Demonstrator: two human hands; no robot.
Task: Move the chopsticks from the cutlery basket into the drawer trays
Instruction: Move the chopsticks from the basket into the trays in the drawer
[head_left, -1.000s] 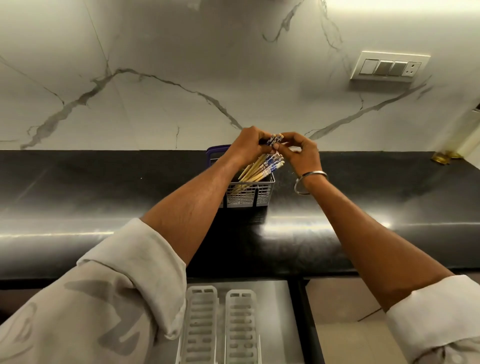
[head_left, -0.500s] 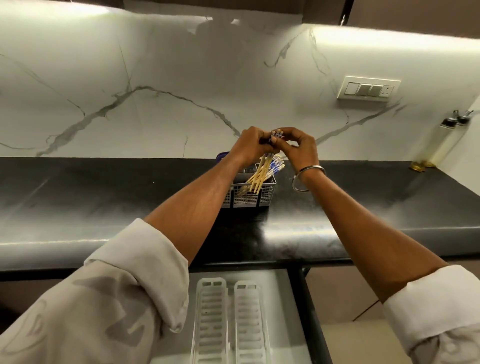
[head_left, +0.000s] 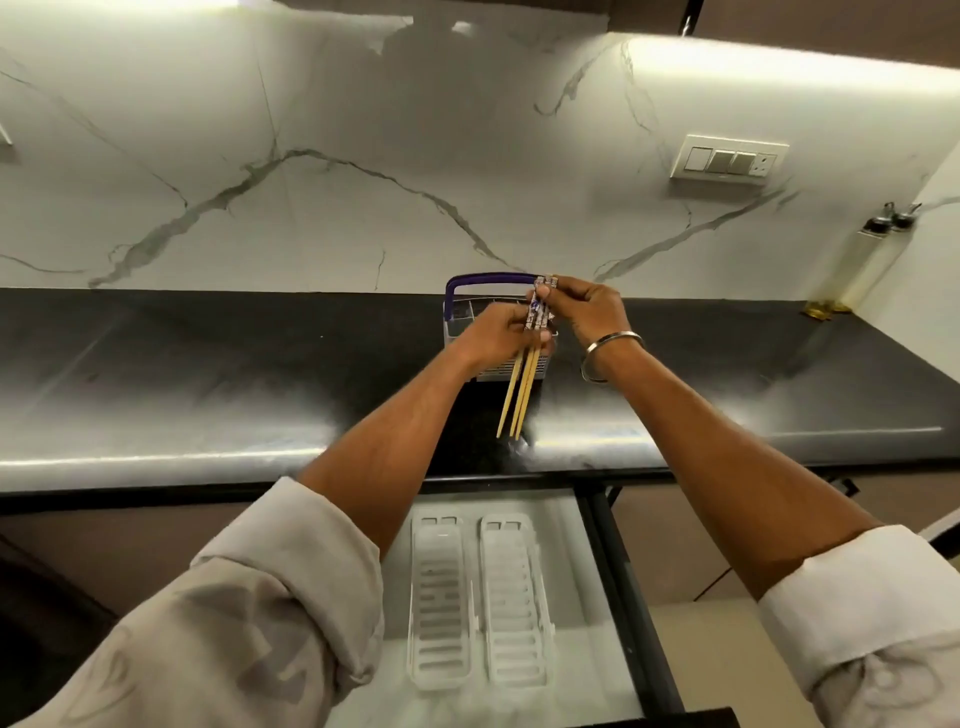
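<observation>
- Holding a small bundle of chopsticks (head_left: 524, 374) in front of you, you are keeping it lifted clear of the cutlery basket (head_left: 457, 322), above the dark table (head_left: 208, 364).
- No brand, label or readable writing is showing anywhere; the patterned ends are too blurred to make out.
- The chopsticks are looking pale and wooden along their shafts, with blue-and-white patterned upper ends, and they are pointing down toward you with their thin tips fanning slightly apart.
- Your left hand (head_left: 498, 338) is wrapping its curled fingers around the bundle near the middle.
- Your right hand (head_left: 582, 312) is pinching the patterned upper ends between thumb and fingertips, and a metal bangle (head_left: 602, 358) is sitting on that wrist.
- The basket is standing on the table just behind your hands, grey with a purple handle arching over it; you cannot tell whether more chopsticks are lying inside.
- Two white slotted drawer trays (head_left: 478, 597) are lying side by side in the open drawer (head_left: 582, 649) below the table edge, well apart from the bundle.
- A switch plate (head_left: 727, 162) is sitting on the marble wall, and clear bottles (head_left: 862, 260) are standing at the far right.
</observation>
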